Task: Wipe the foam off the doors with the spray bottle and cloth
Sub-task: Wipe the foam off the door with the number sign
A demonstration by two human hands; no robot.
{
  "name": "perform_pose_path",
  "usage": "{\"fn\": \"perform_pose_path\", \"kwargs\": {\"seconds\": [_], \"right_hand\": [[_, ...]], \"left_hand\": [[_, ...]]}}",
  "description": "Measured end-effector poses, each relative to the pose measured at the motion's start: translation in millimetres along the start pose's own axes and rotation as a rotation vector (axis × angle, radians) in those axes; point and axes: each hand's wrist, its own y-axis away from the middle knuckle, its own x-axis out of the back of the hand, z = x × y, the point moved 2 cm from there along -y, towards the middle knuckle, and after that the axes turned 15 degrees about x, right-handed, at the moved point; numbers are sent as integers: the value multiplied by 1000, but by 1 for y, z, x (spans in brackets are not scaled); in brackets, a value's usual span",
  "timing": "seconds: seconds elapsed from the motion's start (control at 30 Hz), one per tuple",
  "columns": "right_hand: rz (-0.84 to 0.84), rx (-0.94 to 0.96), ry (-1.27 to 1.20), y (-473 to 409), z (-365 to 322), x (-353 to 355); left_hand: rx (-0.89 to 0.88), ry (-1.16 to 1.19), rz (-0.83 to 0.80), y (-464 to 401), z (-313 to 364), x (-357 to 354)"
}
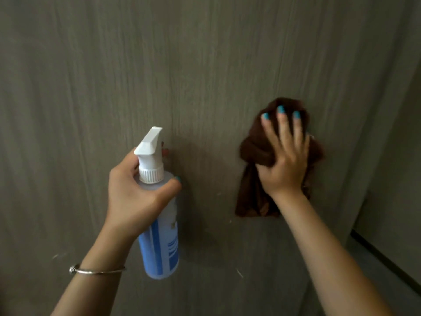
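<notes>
Grey-brown woodgrain door (pixel 205 65) filling pretty much the whole view, few tiny pale flecks low down. Left hand (pixel 134 197) wrapped round the neck of the spray bottle (pixel 159 242), white nozzle up and aimed at the door, thin bangle (pixel 95 271) on that wrist. Right hand (pixel 284 156) flat, fingers spread, pressing the bunched brown cloth (pixel 252 151) against the door, loose end hanging below.

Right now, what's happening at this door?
A person is cleaning a grey wood-grain door. The right hand presses a bunched brown cloth flat against the panel, with part of the cloth hanging below. The left hand grips a spray bottle by its neck, nozzle toward the door. Only a few small white flecks show lower down.
</notes>
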Motion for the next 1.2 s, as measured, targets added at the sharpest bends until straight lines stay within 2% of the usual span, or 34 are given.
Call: {"fn": "perform_pose_path", "kwargs": {"seconds": [0.2,0.37,0.43,0.53,0.6,0.67,0.83,0.93,1.0,1.07,1.13,1.2], "right_hand": [[90,-353,-62,53,77,20],[219,-534,-133,52,73,27],[344,-596,-192,43,53,35],[409,-475,-365,25,-3,48],[340,-327,-392,15,-39,47],[249,-257,-339,12,-64,33],[55,-408,-211,26,-105,-9],[30,-403,-118,37,-126,-19],[-11,-304,-68,50,-147,-25],[-72,-126,-38,67,-163,-31],[-117,56,-31,81,-157,-32],[-129,156,-15,95,-138,-29]], "left_hand": [[12,-1,-55,15,2,-11],[30,42,-50,29,6,4],[36,45,-63,35,7,14],[34,33,-76,41,6,29],[37,24,-83,44,5,40],[38,22,-94,46,4,50],[41,10,-134,48,-5,77],[44,-6,-125,43,-14,84],[38,-32,-117,39,-19,86],[36,-43,-112,35,-24,85],[46,-38,-111,33,-30,80],[52,-31,-110,34,-34,73]]}}
